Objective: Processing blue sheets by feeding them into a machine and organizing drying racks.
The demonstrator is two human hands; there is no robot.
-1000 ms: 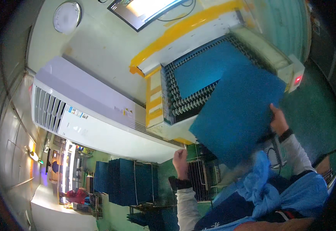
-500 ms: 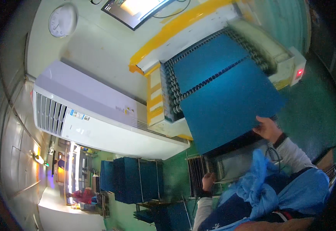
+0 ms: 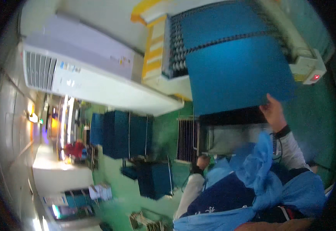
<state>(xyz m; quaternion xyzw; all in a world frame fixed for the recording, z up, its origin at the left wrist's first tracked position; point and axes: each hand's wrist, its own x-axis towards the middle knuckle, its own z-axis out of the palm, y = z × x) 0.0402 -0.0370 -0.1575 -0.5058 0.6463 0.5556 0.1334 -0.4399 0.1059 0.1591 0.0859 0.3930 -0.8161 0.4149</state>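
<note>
A flat blue panel (image 3: pixel 237 77) sticks out from the near end of the roller conveyor (image 3: pixel 178 52). My right hand (image 3: pixel 274 113) grips its near edge toward the right corner, thumb on top and the other fingers hidden below. Behind it on the rollers lies a second blue panel (image 3: pixel 222 23), a dark gap between the two. My left hand (image 3: pixel 203 162) is lower, closed beside the metal frame of a rack (image 3: pixel 187 140); blur hides whatever it may hold.
Left of the conveyor stands a tall white air conditioner (image 3: pixel 98 86). Racks of dark blue panels (image 3: pixel 123 134) stand on the green floor (image 3: pixel 116 173), with a lower stack (image 3: pixel 154 179) nearer me. A red-lit switch (image 3: pixel 316 77) sits at the conveyor's right corner. Far left is a person in red (image 3: pixel 74 149).
My view has swung downward and left, so the scene sits higher in the picture. My right hand stays on the panel's near edge. My left hand remains low by the rack.
</note>
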